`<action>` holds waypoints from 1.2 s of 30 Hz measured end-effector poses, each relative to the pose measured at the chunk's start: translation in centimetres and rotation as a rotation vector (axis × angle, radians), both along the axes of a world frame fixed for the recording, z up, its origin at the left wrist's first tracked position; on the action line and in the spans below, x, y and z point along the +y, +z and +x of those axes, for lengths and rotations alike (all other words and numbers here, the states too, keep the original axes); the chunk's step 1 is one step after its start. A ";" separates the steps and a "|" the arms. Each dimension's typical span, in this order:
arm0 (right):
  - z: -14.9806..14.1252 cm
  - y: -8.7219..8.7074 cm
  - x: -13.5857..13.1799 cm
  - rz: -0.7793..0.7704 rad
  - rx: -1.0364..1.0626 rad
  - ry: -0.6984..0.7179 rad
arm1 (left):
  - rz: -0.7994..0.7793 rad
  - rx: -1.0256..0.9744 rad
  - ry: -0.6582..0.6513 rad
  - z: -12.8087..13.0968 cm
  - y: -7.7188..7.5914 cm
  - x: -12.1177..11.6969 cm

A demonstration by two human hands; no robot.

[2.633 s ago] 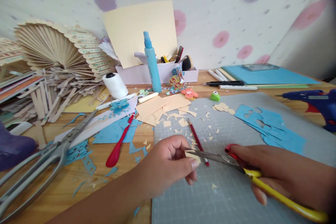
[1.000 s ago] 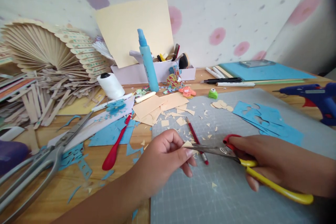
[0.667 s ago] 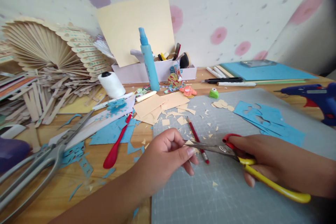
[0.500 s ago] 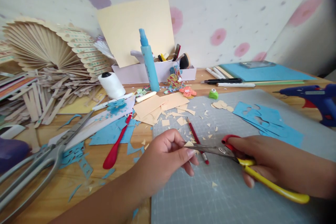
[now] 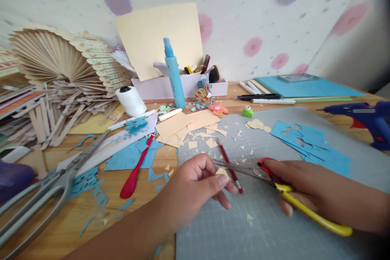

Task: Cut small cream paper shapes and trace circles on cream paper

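Note:
Between thumb and fingers, my left hand [image 5: 202, 180] pinches a small cream paper piece [image 5: 223, 172] above the grey cutting mat [image 5: 219, 227]. My right hand [image 5: 301, 183] is wrapped round the handles of scissors [image 5: 317, 215], one red and one yellow. Their blades point left and lie just behind the paper piece, close to my left fingers. A red pencil [image 5: 226, 154] rests on the mat beneath the blades. Small cream scraps [image 5: 211, 143] are scattered around it. Farther back sit several round cream paper pieces [image 5: 258, 124] and a green paper punch [image 5: 248, 111].
Large metal shears [image 5: 65, 174] and a red spoon-shaped tool [image 5: 134, 178] lie at left. Blue cut paper [image 5: 307, 142] and a blue glue gun [image 5: 359, 113] are at right. A blue spray bottle [image 5: 175, 77], a thread spool [image 5: 131, 100] and wooden sticks [image 5: 61, 118] stand behind.
The scissor blades have come away from the cream paper piece, which my left fingers have turned and lowered slightly. The view has shifted a little.

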State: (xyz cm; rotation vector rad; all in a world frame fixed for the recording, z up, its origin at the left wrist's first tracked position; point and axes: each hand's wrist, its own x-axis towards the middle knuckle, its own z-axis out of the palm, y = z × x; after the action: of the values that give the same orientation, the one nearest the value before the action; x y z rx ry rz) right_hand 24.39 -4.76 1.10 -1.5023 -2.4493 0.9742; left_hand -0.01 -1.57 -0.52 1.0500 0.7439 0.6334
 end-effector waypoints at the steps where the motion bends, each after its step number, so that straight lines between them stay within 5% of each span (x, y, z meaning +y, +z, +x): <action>1: 0.0 0.0 0.0 0.004 -0.002 0.001 | -0.001 0.010 -0.002 0.1 0.1 0.0; 36: -0.3 0.5 -0.3 0.037 -0.106 0.033 | 0.035 0.002 0.039 0.3 0.1 -0.1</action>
State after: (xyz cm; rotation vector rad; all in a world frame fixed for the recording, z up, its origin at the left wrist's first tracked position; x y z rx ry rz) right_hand 24.10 -5.09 1.63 -1.5451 -2.5568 0.8709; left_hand 0.27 -1.71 -0.42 1.0703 0.7586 0.6814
